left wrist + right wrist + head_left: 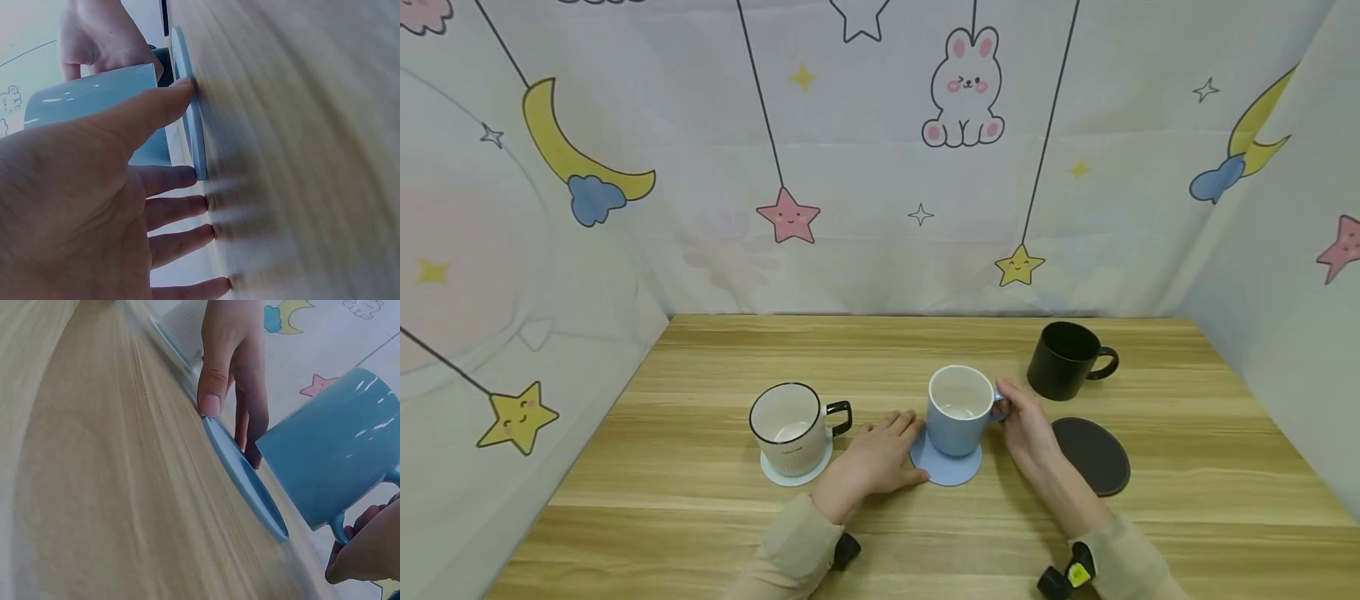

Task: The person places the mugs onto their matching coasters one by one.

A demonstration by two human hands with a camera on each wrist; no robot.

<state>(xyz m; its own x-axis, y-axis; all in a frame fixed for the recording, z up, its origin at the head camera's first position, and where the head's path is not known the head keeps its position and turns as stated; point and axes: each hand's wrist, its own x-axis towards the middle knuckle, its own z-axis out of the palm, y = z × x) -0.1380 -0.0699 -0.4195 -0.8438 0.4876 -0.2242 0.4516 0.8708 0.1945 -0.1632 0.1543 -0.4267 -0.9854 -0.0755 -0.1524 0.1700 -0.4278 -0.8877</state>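
Observation:
By its handle, my right hand (1030,433) grips a light blue mug (953,429). The right wrist view shows a gap between the mug's base and the round blue coaster (247,481) under it. My left hand (883,458) lies at the coaster's left side, its fingers fairly straight and spread. In the left wrist view the thumb (159,106) and the index fingertip touch the coaster's edge, while the other fingertips rest on the table. Part of the coaster is hidden beneath the mug in the head view.
Left of my hands, a white mug (793,454) with black rim and handle stands on a pale coaster (777,473). A black mug (1054,371) stands on the wooden table (700,533) at back right, behind a round black coaster (1093,458). Printed cloth (880,167) encloses the table's back and sides.

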